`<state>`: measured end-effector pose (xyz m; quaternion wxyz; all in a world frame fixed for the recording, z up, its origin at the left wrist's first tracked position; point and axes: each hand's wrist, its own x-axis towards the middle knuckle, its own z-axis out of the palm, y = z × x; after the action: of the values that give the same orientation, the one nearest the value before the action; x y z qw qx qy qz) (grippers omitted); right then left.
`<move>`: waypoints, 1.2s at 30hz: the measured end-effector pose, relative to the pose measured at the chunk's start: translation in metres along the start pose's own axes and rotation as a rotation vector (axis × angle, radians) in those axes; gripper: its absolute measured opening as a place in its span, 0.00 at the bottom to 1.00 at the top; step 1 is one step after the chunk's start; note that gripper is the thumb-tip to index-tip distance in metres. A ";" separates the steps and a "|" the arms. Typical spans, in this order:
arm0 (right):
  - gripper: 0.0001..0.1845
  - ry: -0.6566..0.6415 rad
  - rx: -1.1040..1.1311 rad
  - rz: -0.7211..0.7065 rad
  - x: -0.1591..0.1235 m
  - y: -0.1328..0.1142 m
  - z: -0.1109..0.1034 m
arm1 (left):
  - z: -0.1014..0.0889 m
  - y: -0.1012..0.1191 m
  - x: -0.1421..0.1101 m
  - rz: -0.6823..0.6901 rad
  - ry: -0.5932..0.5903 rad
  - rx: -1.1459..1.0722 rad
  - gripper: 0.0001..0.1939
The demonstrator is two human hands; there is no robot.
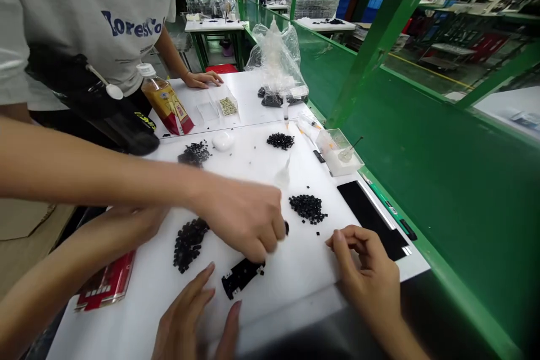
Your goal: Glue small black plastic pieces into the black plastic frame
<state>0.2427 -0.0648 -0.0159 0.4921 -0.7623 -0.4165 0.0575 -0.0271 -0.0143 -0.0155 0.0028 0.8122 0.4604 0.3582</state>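
My left hand is open at the front edge of the white table, fingers spread. Just beyond it lies a flat black strip with small pale parts along it. My right hand hovers to the right, thumb and forefinger pinched together; whatever they hold, if anything, is too small to make out. A pile of small black square pieces lies beyond my right hand. A co-worker's hand reaches over from the left with curled fingers, above the strip's far end, partly covering it.
More black pieces lie in piles on the white table. A co-worker's second forearm crosses the left side above a red packet. A drink bottle, a clear box and a black sheet stand or lie around.
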 end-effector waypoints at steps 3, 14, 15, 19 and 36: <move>0.15 0.075 0.035 0.041 -0.003 0.007 0.005 | 0.001 0.010 0.006 0.065 -0.075 0.025 0.26; 0.03 -0.277 0.002 -0.329 -0.006 -0.021 0.004 | 0.005 0.014 0.029 0.155 -0.128 -0.064 0.18; 0.03 -0.331 0.015 -0.372 -0.007 -0.026 0.006 | 0.007 0.016 0.031 0.149 -0.131 -0.075 0.19; 0.06 -0.485 -0.003 -0.509 -0.014 -0.040 0.018 | 0.010 0.020 0.037 0.097 -0.144 -0.130 0.20; 0.09 -0.457 -0.189 -0.583 -0.008 -0.045 0.038 | 0.022 0.004 0.048 0.340 -0.200 -0.087 0.15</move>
<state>0.1929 -0.0357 -0.0022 0.3097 -0.6213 -0.7184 0.0446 0.0038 0.0267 -0.0025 0.0229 0.9090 0.2980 0.2906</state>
